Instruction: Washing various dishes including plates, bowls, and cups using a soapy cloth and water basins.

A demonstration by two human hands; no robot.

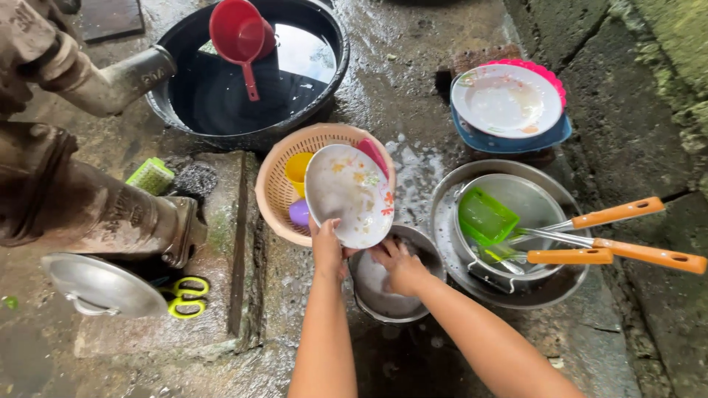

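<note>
the left hand (328, 247) grips the lower rim of a floral white plate (349, 194) at frame centre, tilted against the woven basket (274, 184), little room either side. the right hand (400, 265) is curled inside a small steel bowl (383, 291) just below; its fingertips are hidden. wet concrete floor (413, 88) lies open above.

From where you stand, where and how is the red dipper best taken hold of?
Grip the red dipper by its handle, from the near side. The cup rests on the far rim of the black basin, and the straight handle slopes down toward you over the water, free of everything else. It looks easy to close the fingers around.
</note>
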